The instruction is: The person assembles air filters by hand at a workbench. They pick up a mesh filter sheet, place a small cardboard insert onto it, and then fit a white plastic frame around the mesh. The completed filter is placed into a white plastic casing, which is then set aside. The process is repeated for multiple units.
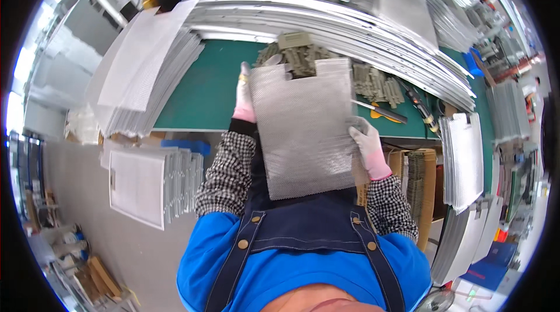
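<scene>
A silvery metal mesh panel (303,131) with a rectangular notch in its top edge is held up in front of my apron. My left hand (245,97), in a white and pink glove, grips its upper left edge. At its right edge, my gloved right hand (368,145) is closed on the sheet, thumb on the front face. Just beyond the panel's top lies a pile of small grey-green plastic pieces (303,58) on the green table (224,61). More such pieces (378,85) lie to the right, partly behind the panel.
Stacked mesh sheets (143,72) overhang the table's left edge. Long metal strips (326,20) cross the back. A screwdriver-like tool (379,111) and a corded tool (421,109) lie right. Framed panels (140,186) stand lower left; another mesh stack (464,160) is far right.
</scene>
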{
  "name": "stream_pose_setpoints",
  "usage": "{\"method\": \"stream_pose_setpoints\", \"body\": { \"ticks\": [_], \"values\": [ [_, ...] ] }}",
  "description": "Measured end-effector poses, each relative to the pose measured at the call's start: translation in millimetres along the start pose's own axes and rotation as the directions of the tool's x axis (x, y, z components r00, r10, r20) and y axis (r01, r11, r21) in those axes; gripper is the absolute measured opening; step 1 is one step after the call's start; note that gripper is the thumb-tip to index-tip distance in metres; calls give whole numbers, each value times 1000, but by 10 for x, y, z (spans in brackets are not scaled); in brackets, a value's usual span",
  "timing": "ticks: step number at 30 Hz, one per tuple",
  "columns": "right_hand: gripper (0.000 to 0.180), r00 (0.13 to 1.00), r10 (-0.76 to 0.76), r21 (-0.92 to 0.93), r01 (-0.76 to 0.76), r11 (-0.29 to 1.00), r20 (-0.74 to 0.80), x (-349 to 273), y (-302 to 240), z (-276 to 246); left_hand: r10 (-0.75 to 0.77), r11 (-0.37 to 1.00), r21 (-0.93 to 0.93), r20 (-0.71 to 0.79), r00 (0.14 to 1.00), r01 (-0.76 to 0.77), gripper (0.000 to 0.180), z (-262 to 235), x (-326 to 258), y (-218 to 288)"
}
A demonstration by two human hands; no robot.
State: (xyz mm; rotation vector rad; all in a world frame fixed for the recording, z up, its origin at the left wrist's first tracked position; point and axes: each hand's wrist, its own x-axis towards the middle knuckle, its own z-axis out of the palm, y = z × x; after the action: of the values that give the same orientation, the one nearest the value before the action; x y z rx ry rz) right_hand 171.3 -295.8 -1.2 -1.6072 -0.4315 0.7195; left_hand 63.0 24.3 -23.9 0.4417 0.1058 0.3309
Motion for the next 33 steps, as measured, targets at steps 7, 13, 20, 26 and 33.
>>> {"method": "stream_pose_setpoints", "body": {
  "ticks": [7,13,20,26,33],
  "values": [
    [26,965,31,-580,131,804,261,382,-592,-682,80,985,159,-105,991,-63,88,131,-80,26],
    [42,716,-615,-736,212,643,-331,2019,-1504,-2461,172,962,215,7,985,-169,90,159,89,-50],
    [70,728,-327,-776,-440,452,-603,2852,-1713,-2374,205,938,294,-45,978,-184,93,394,-46,-7],
    [35,597,-543,-805,-482,346,-591,3001,-1606,-2367,164,955,253,-5,986,-157,92,369,11,-22],
    [31,439,-773,-884,-318,343,-458,2907,-1773,-2097,187,964,207,-83,979,-166,90,17,9,21]
  ]
}}
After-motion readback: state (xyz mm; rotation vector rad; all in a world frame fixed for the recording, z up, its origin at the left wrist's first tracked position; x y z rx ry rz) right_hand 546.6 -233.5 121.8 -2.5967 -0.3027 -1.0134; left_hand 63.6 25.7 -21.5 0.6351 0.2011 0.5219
